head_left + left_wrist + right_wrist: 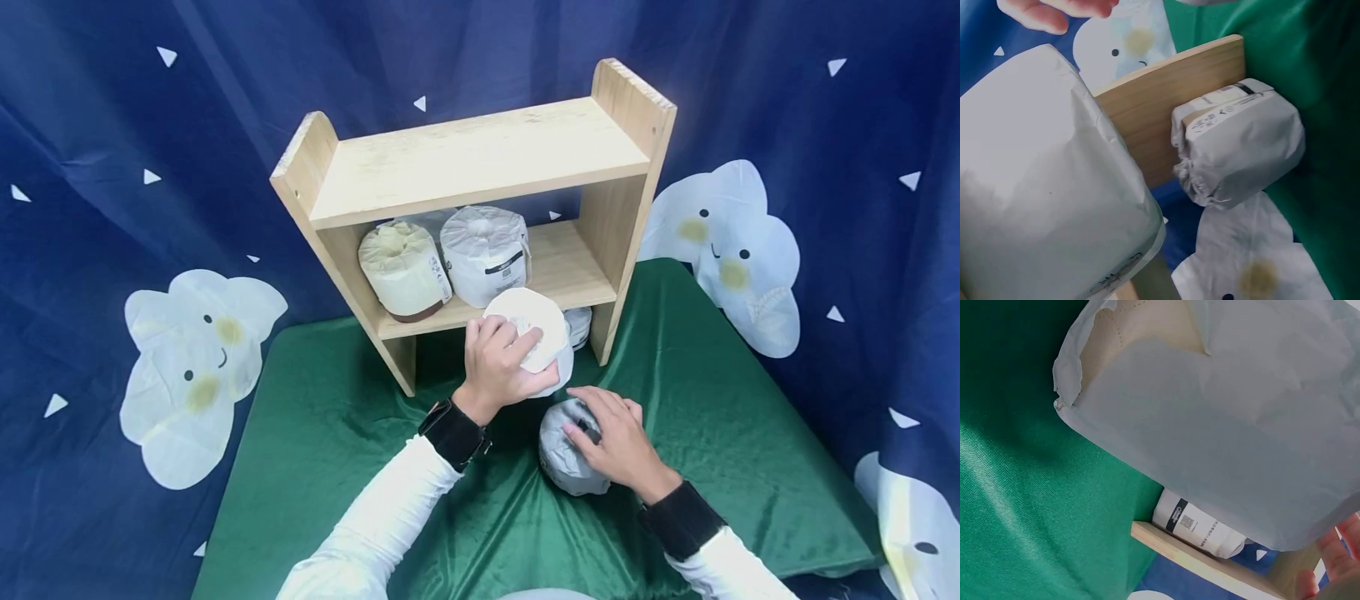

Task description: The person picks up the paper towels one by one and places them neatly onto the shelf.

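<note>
My left hand (pixel 504 357) grips a white paper-wrapped roll (pixel 534 327) and holds it up in front of the wooden shelf's (pixel 480 158) lower board. The left wrist view is mostly filled by this roll (pixel 1047 187), with fingertips (pixel 1054 12) at the top. My right hand (pixel 611 437) curls over a grey-wrapped roll (pixel 564 460) lying on the green cloth (pixel 697 400). That roll (pixel 1222 425) fills the right wrist view, and a finger (pixel 1335 550) shows at the lower right.
On the lower board stand a cream roll (pixel 405 268) and a white labelled roll (pixel 486 254). Another wrapped roll (pixel 579 325) (pixel 1241 150) lies under the shelf beside its side panel (pixel 1166 106). The top board is bare. A blue cloud-print curtain (pixel 112 208) surrounds the table.
</note>
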Motion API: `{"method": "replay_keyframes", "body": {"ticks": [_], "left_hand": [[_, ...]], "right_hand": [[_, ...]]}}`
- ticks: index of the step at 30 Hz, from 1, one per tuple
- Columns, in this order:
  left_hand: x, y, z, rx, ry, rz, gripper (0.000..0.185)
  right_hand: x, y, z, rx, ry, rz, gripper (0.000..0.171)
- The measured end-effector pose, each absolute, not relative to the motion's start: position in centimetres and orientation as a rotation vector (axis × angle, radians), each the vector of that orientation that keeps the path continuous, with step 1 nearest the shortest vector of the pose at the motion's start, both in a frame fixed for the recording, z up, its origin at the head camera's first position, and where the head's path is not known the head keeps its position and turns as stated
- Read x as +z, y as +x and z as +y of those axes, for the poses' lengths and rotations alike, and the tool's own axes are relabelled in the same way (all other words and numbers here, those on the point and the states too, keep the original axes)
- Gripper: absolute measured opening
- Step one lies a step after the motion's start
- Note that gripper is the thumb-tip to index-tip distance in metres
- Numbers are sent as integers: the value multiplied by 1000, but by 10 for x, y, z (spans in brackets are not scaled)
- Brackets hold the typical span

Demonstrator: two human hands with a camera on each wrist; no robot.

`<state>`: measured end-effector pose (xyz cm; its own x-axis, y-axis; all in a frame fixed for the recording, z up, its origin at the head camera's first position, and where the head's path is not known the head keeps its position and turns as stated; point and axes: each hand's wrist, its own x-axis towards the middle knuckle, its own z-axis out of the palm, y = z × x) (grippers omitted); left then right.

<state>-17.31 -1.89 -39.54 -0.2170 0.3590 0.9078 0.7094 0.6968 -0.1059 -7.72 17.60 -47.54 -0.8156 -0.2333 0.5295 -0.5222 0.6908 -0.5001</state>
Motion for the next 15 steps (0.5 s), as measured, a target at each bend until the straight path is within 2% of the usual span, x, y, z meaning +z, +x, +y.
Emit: {"method": "replay_keyframes", "body": {"ticks": [15], "left_hand": [[-370, -180, 3, -497, -880, -1718, 34]], "right_hand": [[-479, -76, 182, 893, 559, -2437, 45]]}}
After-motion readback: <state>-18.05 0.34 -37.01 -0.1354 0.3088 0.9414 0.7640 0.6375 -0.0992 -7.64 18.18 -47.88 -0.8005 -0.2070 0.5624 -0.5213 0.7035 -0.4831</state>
